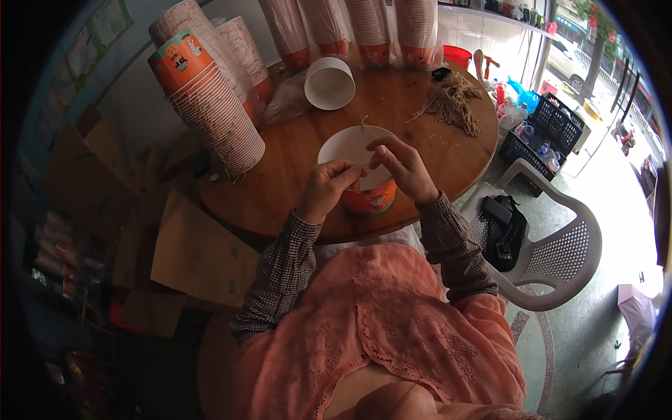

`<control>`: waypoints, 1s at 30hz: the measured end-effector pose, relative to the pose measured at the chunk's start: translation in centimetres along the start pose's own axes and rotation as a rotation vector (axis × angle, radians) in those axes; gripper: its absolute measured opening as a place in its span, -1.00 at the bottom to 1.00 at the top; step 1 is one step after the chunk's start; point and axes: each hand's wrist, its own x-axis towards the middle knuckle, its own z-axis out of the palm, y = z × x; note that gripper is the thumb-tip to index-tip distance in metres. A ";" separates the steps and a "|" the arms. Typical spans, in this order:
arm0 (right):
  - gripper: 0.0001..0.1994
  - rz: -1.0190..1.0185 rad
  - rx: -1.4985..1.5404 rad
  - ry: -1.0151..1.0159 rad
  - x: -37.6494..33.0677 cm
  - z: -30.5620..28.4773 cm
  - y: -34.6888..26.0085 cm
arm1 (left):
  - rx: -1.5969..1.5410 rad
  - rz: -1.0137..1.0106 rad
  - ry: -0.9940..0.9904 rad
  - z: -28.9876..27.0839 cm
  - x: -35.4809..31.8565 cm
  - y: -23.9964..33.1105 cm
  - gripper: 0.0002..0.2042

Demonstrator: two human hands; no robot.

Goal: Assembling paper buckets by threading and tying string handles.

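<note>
A white-lined paper tub (371, 199) with an orange printed outside stands upright near the table's front edge. At its far rim a small tan string knot (364, 121) sticks up. My left hand (324, 190) is closed in a pinch at the near rim, on what looks like a thin string. Just across from it, my right hand (409, 170) is also closed, thumb and forefinger meeting over the tub's opening beside the left fingertips. The strand between the fingers is barely visible.
The round wooden table (287, 189) holds a tall leaning stack of tubs (217, 112), a loose white tub (330, 84) and a heap of tan strings (453, 101). Bagged tub stacks (367, 31) line the back. A white plastic chair (560, 241) is at right, cardboard (199, 255) at left.
</note>
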 end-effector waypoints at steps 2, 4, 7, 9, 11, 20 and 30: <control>-0.78 -0.108 0.043 0.030 -0.3 0.2 -0.4 | 0.005 0.008 -0.004 -0.2 0.0 -0.2 -0.79; -0.76 -0.089 0.076 -0.019 -0.3 -0.5 -0.3 | 0.010 0.017 -0.011 -0.3 0.0 -0.5 -0.79; -0.73 -0.074 0.074 -0.059 -0.5 -0.7 -0.2 | -0.015 0.025 -0.018 -0.3 0.2 -0.7 -0.80; -0.76 -0.077 0.040 -0.052 -0.6 -0.7 0.0 | -0.043 0.033 -0.016 -0.3 0.2 -0.8 -0.79; -0.84 -0.068 -0.030 -0.003 -0.7 -0.8 0.6 | -0.037 0.031 -0.014 -0.3 0.2 -0.8 -0.79; -0.82 0.013 0.116 0.030 -0.7 -0.8 0.7 | -0.004 0.027 -0.023 -0.1 0.1 -0.5 -0.79; -0.81 -0.063 0.049 0.039 -1.0 -0.5 0.2 | -0.012 0.027 -0.014 -0.1 0.1 -0.6 -0.78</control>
